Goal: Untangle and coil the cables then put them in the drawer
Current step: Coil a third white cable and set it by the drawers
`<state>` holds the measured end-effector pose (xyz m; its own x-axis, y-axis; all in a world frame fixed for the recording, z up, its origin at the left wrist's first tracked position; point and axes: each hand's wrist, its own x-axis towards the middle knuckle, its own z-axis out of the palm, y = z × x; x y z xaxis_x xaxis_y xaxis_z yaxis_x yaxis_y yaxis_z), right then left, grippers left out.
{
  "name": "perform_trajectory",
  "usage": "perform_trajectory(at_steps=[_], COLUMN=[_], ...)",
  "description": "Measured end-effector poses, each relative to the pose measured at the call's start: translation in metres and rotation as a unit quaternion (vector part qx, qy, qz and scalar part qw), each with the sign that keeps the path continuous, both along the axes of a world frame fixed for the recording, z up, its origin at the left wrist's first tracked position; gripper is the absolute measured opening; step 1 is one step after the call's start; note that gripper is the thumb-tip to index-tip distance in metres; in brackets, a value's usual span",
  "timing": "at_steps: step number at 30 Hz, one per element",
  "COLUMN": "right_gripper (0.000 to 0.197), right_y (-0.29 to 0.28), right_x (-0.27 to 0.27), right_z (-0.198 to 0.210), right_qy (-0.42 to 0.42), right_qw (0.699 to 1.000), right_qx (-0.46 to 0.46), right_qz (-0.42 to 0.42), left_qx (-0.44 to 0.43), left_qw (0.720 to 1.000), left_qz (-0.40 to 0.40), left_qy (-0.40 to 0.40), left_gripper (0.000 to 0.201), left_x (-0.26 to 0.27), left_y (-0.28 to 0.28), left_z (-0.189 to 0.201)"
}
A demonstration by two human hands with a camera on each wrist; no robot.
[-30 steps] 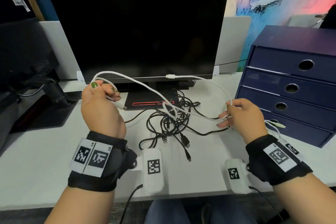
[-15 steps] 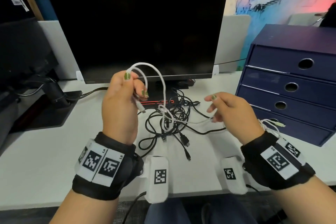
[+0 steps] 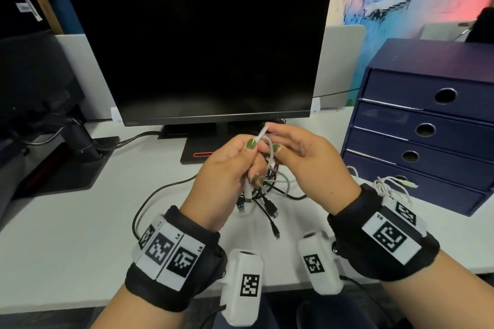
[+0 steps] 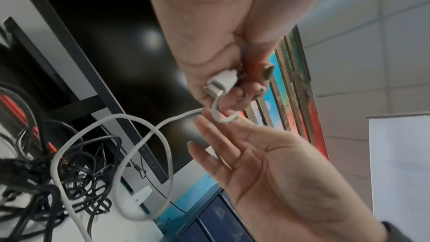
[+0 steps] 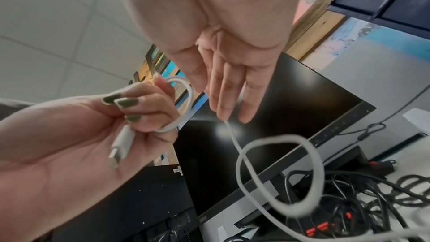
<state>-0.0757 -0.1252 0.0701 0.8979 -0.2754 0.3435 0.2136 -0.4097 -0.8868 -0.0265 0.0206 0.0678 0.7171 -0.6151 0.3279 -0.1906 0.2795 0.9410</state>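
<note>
Left hand [image 3: 227, 168] fingers curled tight around white cable [image 5: 181, 102], small loop plus plug end pinned in the fist; right hand [image 3: 307, 165] touches the strand with straight, relaxed fingers, pinch point hidden in head view. Cable's slack trails down into black cable tangle [image 3: 264, 195] on desk [image 3: 66, 235], mostly blocked by both hands; drawer unit [image 3: 427, 125] at right, cut off by frame edge

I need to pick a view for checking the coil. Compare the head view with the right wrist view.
Head only: the blue drawer unit, all drawers closed, and a small white coil by its bottom drawer. Right wrist only: the white cable's plug in the left palm and the right hand's straight fingers guiding the strand. Both: the left hand gripping the white cable, above the black tangle.
</note>
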Motion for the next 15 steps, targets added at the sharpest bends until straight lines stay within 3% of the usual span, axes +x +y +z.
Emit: perform_trajectory(at_steps=[4, 7, 9, 15], right_gripper=[0.037, 0.01, 0.022, 0.006], right_y=[0.001, 0.007, 0.01, 0.024], right_x=[0.0, 0.0, 0.0, -0.011], right_z=[-0.003, -0.008, -0.017, -0.02], right_qy=[0.018, 0.06, 0.091, 0.149], right_qw=[0.999, 0.992, 0.979, 0.973], right_qx=[0.011, -0.111, -0.181, -0.136], right_qz=[0.033, 0.004, 0.007, 0.115], left_qx=[-0.029, -0.067, -0.102, -0.082], left_qw=[0.998, 0.997, 0.995, 0.99], left_qz=[-0.045, -0.027, 0.004, 0.088], left_qy=[0.027, 0.02, 0.004, -0.068], left_gripper=[0.026, 0.025, 0.023, 0.021], left_x=[0.0, 0.0, 0.002, 0.007], left_y=[-0.001, -0.001, 0.001, -0.002], left_z=[0.005, 0.008, 0.011, 0.009])
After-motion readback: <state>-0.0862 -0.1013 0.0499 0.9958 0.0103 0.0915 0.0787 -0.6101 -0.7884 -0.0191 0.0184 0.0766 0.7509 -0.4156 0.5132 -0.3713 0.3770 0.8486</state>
